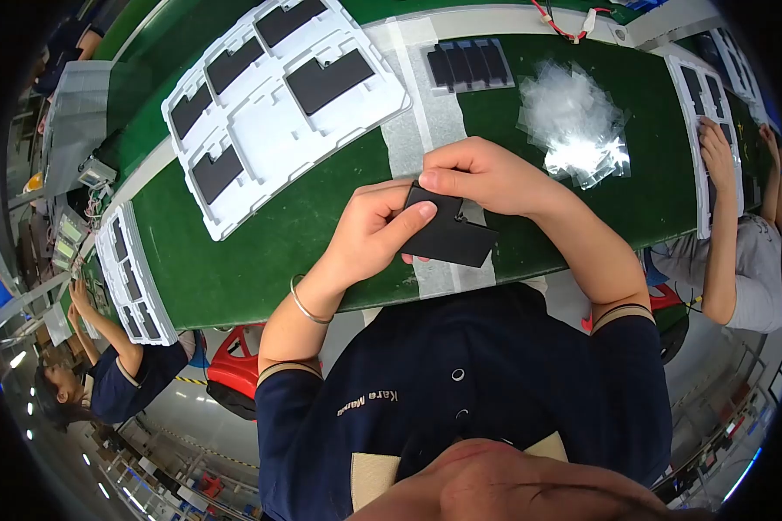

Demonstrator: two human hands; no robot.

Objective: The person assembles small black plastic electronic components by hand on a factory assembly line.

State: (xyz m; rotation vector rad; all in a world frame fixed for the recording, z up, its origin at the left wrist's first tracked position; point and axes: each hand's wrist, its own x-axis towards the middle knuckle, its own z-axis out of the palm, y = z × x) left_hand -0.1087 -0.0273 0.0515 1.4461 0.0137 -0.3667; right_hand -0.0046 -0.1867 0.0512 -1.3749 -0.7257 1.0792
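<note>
A flat black L-shaped piece (450,236), with a notch on its right side, is held over the near edge of the green bench. My left hand (375,230) is closed on it, thumb across the top face and fingers beneath. At its upper corner my right hand (473,174) pinches with thumb and forefinger; whether a small film or tab is between those fingertips is hidden. Beyond my hands lies a sheet of dark strips (470,65), and to its right a heap of clear plastic film pieces (573,122).
At the far left, a white moulded tray (274,139) carries several similar black pieces. More trays stand at the left (158,300) and right (702,174) ends of the green bench (321,260). A pale tape strip (406,69) crosses the bench. Co-workers sit on both sides.
</note>
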